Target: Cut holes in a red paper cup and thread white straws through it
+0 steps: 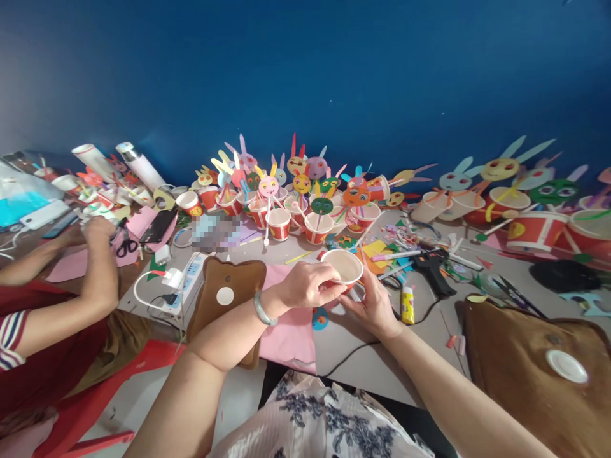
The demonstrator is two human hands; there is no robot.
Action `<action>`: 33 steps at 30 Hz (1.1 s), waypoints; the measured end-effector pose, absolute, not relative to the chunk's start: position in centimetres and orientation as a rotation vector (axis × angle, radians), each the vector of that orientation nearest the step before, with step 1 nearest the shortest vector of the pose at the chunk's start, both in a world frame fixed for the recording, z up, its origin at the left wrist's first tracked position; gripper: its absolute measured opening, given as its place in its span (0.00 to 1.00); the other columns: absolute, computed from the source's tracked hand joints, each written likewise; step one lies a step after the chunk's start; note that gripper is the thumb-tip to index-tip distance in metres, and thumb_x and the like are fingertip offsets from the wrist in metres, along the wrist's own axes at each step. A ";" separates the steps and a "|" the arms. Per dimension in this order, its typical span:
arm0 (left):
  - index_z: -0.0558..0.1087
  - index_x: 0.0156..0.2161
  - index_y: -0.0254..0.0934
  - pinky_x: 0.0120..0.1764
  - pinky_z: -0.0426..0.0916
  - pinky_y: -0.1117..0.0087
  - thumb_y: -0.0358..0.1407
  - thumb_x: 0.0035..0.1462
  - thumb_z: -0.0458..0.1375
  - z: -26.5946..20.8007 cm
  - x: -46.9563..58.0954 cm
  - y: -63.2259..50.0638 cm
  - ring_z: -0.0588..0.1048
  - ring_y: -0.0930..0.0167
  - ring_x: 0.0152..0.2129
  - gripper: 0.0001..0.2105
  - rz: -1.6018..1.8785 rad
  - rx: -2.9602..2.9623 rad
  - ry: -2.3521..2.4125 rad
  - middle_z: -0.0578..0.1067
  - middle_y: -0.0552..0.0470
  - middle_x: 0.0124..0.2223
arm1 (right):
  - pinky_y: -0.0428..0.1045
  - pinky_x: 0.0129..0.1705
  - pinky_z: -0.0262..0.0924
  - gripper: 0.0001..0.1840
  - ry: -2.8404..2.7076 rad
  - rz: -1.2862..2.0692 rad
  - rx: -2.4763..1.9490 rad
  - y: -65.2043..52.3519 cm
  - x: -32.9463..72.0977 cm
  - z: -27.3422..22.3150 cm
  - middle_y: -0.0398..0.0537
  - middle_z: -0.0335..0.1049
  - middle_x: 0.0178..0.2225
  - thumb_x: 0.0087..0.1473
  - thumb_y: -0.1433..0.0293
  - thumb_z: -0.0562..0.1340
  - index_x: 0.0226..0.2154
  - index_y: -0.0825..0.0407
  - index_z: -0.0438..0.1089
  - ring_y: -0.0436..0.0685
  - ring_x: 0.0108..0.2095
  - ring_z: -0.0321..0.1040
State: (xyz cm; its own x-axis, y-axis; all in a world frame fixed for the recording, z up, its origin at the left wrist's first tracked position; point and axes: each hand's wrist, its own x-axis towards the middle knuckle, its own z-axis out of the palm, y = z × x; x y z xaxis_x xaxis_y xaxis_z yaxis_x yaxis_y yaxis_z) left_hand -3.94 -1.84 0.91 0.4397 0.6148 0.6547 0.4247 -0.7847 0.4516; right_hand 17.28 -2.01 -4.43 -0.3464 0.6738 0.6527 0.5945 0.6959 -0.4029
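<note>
Between my two hands is a paper cup [344,266], its white inside tipped toward me. My left hand [308,284] grips its left rim with thumb and fingers. My right hand [371,302] wraps the cup's right side and underside, its fingers partly hidden. Below the cup, a small blue paper disc with an orange shape [320,319] lies on the table beside a sheet of pink paper [286,334]. To the right of my right hand stands a yellow glue stick [407,305], with a black glue gun [434,272] behind it.
Several red-and-white cups with paper animal faces [278,224] line the blue wall. A power strip [189,280] and brown hot-water bags [229,286] lie at left and right. Scissors [392,282] and paper scraps [377,249] sit behind my hands. A co-worker's hands [98,229] work at left.
</note>
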 end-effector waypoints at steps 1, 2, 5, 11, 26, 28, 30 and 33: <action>0.71 0.32 0.37 0.29 0.68 0.72 0.41 0.64 0.56 0.9 -4.0 -1.9 0.75 0.74 0.24 0.11 1.286 2.480 0.889 0.77 0.52 0.28 | 0.62 0.48 0.72 0.36 -2.049 0.145 -0.955 -2.0 17.5 -4.4 0.63 0.74 0.52 0.63 0.49 0.57 0.65 0.51 0.57 0.69 0.50 0.75; 0.71 0.32 0.38 0.29 0.68 0.73 0.41 0.63 0.56 1.0 -4.0 -1.9 0.74 0.74 0.23 0.11 1.328 2.486 0.870 0.77 0.53 0.27 | 0.63 0.48 0.72 0.33 -2.034 0.174 -0.944 -2.0 17.7 -4.3 0.62 0.75 0.51 0.65 0.49 0.53 0.64 0.50 0.60 0.69 0.49 0.75; 0.67 0.28 0.38 0.26 0.64 0.73 0.42 0.61 0.57 1.2 -4.1 -2.1 0.71 0.75 0.20 0.12 1.540 2.507 0.788 0.72 0.56 0.23 | 0.64 0.49 0.71 0.26 -1.903 0.252 -0.996 -2.1 18.1 -3.5 0.59 0.77 0.48 0.69 0.55 0.46 0.57 0.46 0.68 0.66 0.48 0.76; 0.61 0.24 0.38 0.21 0.55 0.74 0.57 0.59 0.57 1.3 -4.2 -1.9 0.64 0.78 0.17 0.25 1.471 2.577 0.620 0.67 0.58 0.20 | 0.55 0.44 0.72 0.17 -1.754 0.453 -1.167 -2.4 17.1 0.0 0.52 0.80 0.41 0.65 0.59 0.57 0.51 0.49 0.72 0.60 0.41 0.78; 0.58 0.21 0.36 0.27 0.49 0.69 0.56 0.57 0.60 3.2 -4.6 -2.1 0.57 0.77 0.19 0.28 0.534 2.337 0.601 0.60 0.58 0.20 | 0.48 0.35 0.64 0.24 -2.536 0.548 -1.032 5.4 9.5 5.8 0.47 0.80 0.33 0.63 0.66 0.59 0.60 0.52 0.68 0.55 0.32 0.76; 0.58 0.22 0.36 0.26 0.48 0.69 0.57 0.58 0.59 3.3 -4.6 -2.1 0.56 0.78 0.19 0.28 0.494 2.267 0.606 0.61 0.59 0.20 | 0.49 0.39 0.64 0.30 -2.706 0.439 -1.176 5.6 7.1 5.9 0.50 0.81 0.39 0.63 0.68 0.59 0.66 0.53 0.59 0.58 0.38 0.77; 0.59 0.23 0.36 0.26 0.49 0.69 0.57 0.58 0.59 3.5 -4.6 -2.2 0.57 0.78 0.19 0.27 0.498 2.231 0.604 0.61 0.59 0.21 | 0.50 0.42 0.64 0.36 -2.817 0.377 -1.267 5.9 4.9 6.0 0.55 0.80 0.44 0.64 0.67 0.59 0.69 0.56 0.50 0.61 0.44 0.76; 0.58 0.23 0.36 0.27 0.49 0.69 0.56 0.59 0.59 3.4 -4.6 -2.3 0.58 0.78 0.20 0.27 0.516 2.249 0.609 0.61 0.59 0.21 | 0.52 0.44 0.64 0.36 -2.824 0.333 -1.332 6.8 2.6 5.6 0.61 0.78 0.48 0.65 0.67 0.57 0.70 0.58 0.46 0.65 0.49 0.75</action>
